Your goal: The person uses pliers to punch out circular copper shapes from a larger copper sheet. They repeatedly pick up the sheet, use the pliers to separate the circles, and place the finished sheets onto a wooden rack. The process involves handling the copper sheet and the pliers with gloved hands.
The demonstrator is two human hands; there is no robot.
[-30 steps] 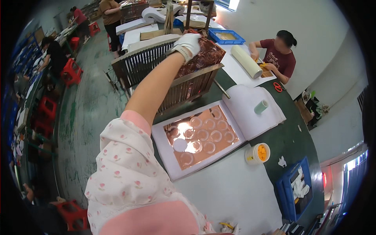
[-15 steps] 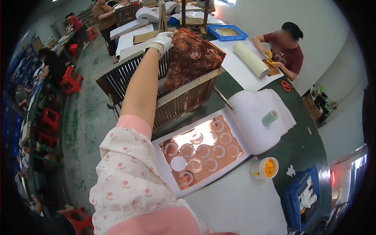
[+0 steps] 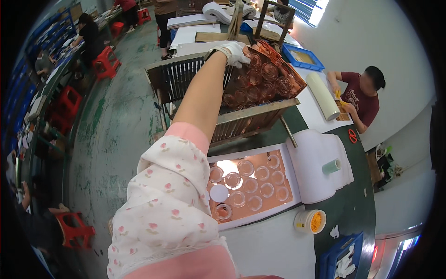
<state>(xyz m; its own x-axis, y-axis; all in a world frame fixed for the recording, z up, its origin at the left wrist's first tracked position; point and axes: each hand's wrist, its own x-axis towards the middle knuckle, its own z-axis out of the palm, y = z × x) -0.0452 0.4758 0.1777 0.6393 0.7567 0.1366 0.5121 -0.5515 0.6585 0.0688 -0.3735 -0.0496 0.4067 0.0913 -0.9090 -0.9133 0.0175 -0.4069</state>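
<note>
My left hand (image 3: 233,54), in a white glove, reaches far out over a slotted rack (image 3: 251,116). Its fingers are bent over the upper left edge of a shiny copper-coloured sheet (image 3: 260,76) with round ring shapes, which leans among similar sheets in the rack. The fingertips are partly hidden behind the hand. Closer to me, another copper-coloured sheet (image 3: 274,201) lies flat on white paper with several clear rings on it. A white disc (image 3: 219,193) rests at its left side. My right hand is out of the picture.
Right of the flat sheet are a white paper stack (image 3: 320,149) bearing a pale green roll (image 3: 331,166), and a tub (image 3: 310,221) of orange pieces. Red scissors (image 3: 352,136) lie near a co-worker (image 3: 367,100). A metal rod (image 3: 288,131) juts from the rack.
The whole view has turned, so rack and table sit differently in the picture. My left hand stays at the sheet's upper left edge.
</note>
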